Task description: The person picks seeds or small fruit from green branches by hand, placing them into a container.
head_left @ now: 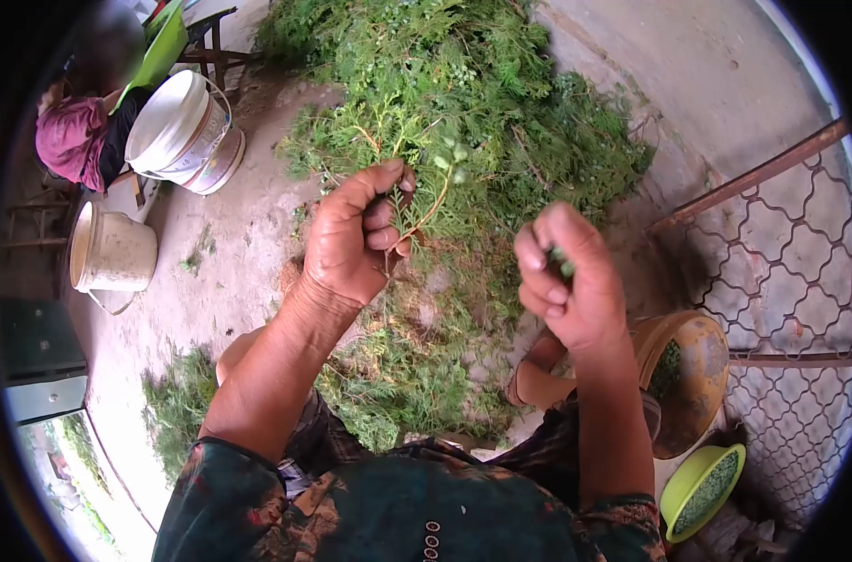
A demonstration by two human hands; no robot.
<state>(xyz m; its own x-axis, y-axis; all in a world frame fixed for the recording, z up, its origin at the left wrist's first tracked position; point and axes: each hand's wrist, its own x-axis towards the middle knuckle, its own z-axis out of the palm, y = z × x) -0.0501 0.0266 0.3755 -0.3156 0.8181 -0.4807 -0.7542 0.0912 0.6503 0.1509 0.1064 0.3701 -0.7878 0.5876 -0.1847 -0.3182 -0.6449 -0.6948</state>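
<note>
A small green sprig point(433, 201) with pale green cones at its tip is pinched in my left hand point(360, 229), near the middle of the view. My right hand point(571, 276) is curled to the right of it, apart from the sprig, with green bits partly hidden between its fingers. Behind both hands lies a big heap of green branches point(426, 75). Loose cuttings point(417, 365) are strewn on the ground below my hands, between my legs.
A bucket point(702, 375) with green cones and a lime basin point(674, 496) of cones stand at the lower right, beside a metal lattice point(772, 253). Two white buckets point(168, 131) point(126, 248) are at the left. Another person point(75, 140) sits at the upper left.
</note>
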